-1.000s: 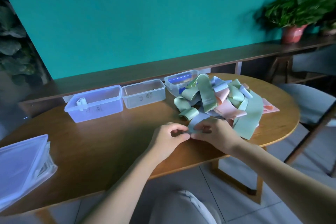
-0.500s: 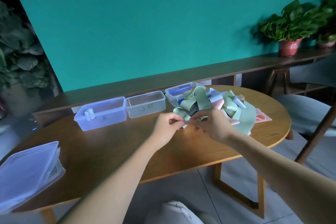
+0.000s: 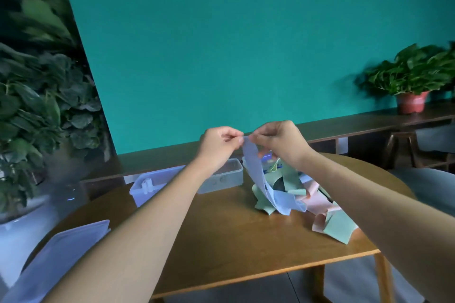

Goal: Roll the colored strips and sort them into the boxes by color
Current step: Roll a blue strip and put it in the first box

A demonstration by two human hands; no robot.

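Note:
A pale blue strip (image 3: 256, 167) hangs from my raised hands down to the pile of green, pink and blue strips (image 3: 302, 199) on the wooden table (image 3: 221, 241). My left hand (image 3: 219, 142) and my right hand (image 3: 278, 140) both pinch the strip's top end, fingertips close together. Behind my arms stand three clear boxes: the left box (image 3: 145, 186) holds a small white roll, the middle box (image 3: 226, 174) looks empty, and the third box (image 3: 267, 156) is mostly hidden by my right hand and the pile.
A stack of clear lids (image 3: 54, 258) lies at the table's near left edge. A potted plant (image 3: 411, 81) stands on the long shelf (image 3: 369, 123) by the teal wall. Large leafy plants (image 3: 37, 106) fill the left. A chair (image 3: 430, 179) sits at the right.
Both hands have risen from the table top, lifting the pale blue strip's end high above the pile. The camera has tilted upward.

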